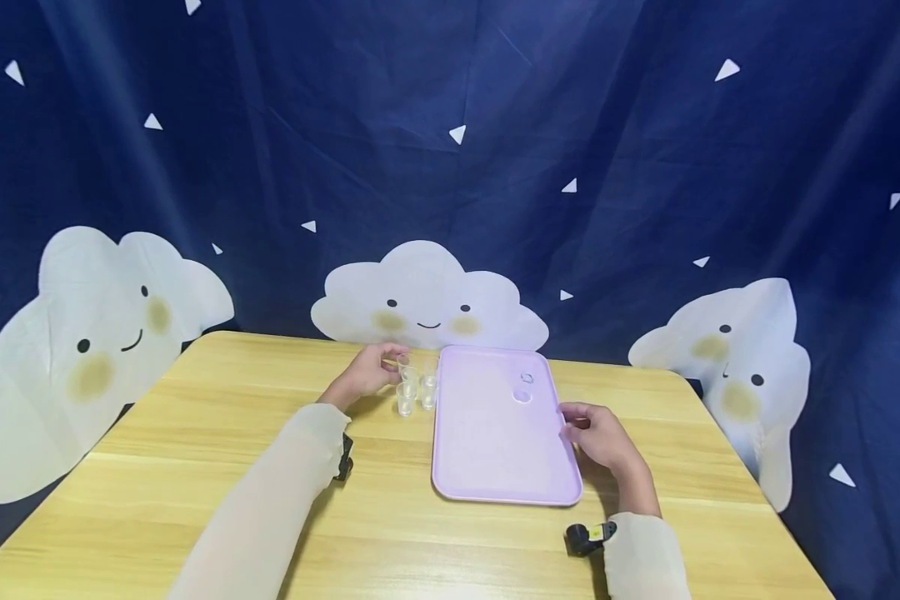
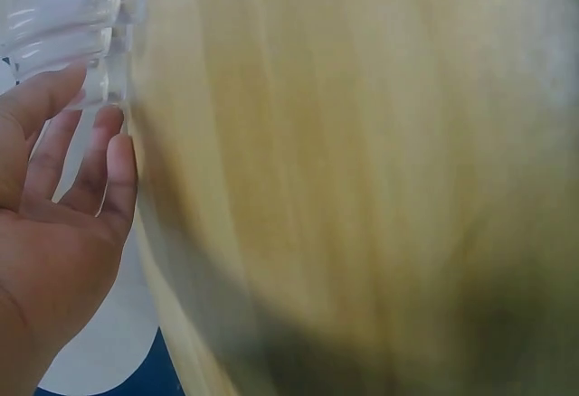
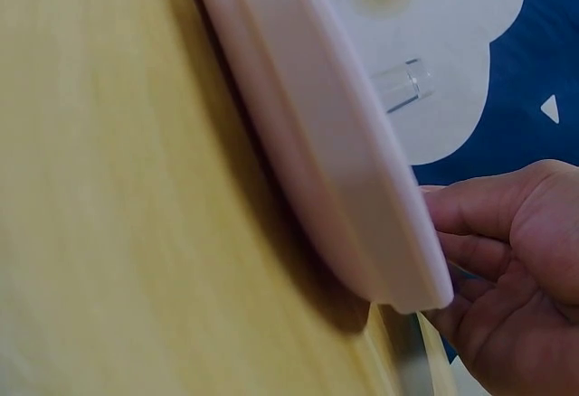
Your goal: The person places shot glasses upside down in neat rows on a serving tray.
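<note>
My left hand (image 1: 371, 369) holds a small clear plastic cup (image 1: 403, 363) between thumb and fingers, at the back of a cluster of several such cups (image 1: 428, 396). In the left wrist view the thumb lies against a clear cup (image 2: 110, 78) at the row's end. To the right of the cluster lies a light purple rectangular tray (image 1: 495, 450). One clear cup (image 1: 523, 395) stands on it, near its right side. My right hand (image 1: 603, 437) touches the tray's right rim, its fingertips at the edge in the right wrist view too.
Everything rests on a wood-grain table (image 1: 375, 533). Behind it hangs a dark blue curtain (image 1: 390, 125) printed with smiling white clouds (image 1: 427, 292) and small triangles. Each wrist carries a small black camera (image 1: 585, 539).
</note>
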Action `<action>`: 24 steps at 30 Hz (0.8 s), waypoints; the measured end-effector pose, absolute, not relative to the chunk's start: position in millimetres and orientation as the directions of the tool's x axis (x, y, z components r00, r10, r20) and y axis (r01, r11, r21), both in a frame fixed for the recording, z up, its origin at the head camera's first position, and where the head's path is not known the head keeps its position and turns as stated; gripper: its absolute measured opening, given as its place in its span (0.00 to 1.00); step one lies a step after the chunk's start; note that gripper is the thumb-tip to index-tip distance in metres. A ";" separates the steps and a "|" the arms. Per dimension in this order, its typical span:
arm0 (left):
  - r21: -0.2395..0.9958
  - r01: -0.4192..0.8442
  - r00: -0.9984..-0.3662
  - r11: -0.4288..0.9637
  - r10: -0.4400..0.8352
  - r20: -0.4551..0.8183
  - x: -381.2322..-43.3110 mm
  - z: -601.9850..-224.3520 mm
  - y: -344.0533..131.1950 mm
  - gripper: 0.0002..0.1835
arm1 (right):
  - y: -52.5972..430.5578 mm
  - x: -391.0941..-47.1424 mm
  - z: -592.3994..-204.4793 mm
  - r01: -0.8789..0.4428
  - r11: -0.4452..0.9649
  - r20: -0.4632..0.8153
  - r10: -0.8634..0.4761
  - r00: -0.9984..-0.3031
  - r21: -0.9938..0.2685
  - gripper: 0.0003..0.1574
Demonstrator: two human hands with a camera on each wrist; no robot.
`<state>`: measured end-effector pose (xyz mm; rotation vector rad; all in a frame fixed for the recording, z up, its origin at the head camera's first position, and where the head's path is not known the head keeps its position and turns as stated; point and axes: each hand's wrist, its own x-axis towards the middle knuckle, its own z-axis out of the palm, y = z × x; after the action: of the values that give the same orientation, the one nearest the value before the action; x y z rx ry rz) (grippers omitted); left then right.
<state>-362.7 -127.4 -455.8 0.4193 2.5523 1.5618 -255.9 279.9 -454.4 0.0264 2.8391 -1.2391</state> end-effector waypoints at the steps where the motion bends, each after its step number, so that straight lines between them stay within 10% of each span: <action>1: 0.887 0.174 -0.954 0.429 0.297 0.043 -363.3 -456.4 -126.6 0.30 | 280.2 -255.8 -454.4 0.029 0.681 -0.044 -0.005 -0.999 -0.732 0.26; 24: 0.857 0.229 -0.952 0.462 0.291 0.097 -367.5 -424.3 -135.7 0.22 | 281.7 -256.5 -453.9 0.025 0.677 -0.036 -0.002 -0.999 -0.736 0.25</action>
<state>-367.5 -135.7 -424.3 0.4689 2.6316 1.5274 -256.5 281.7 -453.9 0.0190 2.8459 -1.2491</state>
